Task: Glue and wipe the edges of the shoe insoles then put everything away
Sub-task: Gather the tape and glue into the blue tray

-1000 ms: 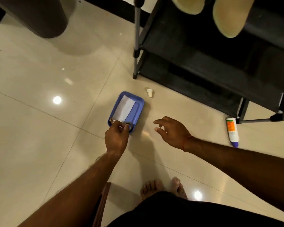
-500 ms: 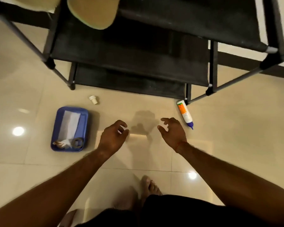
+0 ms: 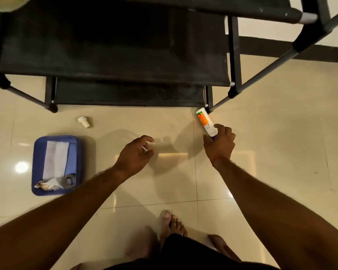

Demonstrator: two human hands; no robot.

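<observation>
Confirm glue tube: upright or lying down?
Lying down: glue tube flat on the floor by the rack leg; right hand grips its near end.

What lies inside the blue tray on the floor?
The blue tray holds a flat white sheet, a crumpled wipe and a dark ring-shaped thing. Whatever is under the sheet is covered.

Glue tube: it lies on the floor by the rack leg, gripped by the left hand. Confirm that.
Wrong hand: the head view shows the right hand gripping the glue tube. It does lie on the floor by the rack leg.
</observation>
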